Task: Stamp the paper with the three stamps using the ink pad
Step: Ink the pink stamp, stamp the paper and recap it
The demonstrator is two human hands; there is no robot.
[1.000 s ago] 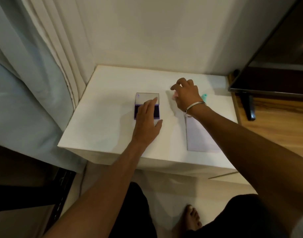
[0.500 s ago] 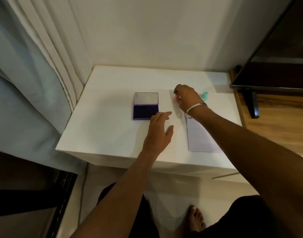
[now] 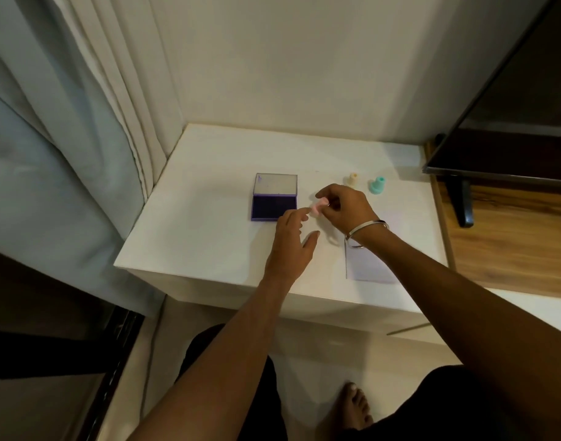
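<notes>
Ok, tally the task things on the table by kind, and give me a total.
Stamps: 3, pink held in the right hand, cream and teal standing at the back.
Ink pads: 1, the open pad.
Paper sheets: 1, the paper.
Total: 5.

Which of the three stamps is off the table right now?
The pink stamp: the right hand pinches it in the air beside the ink pad. The cream stamp and teal stamp stand untouched behind.
</notes>
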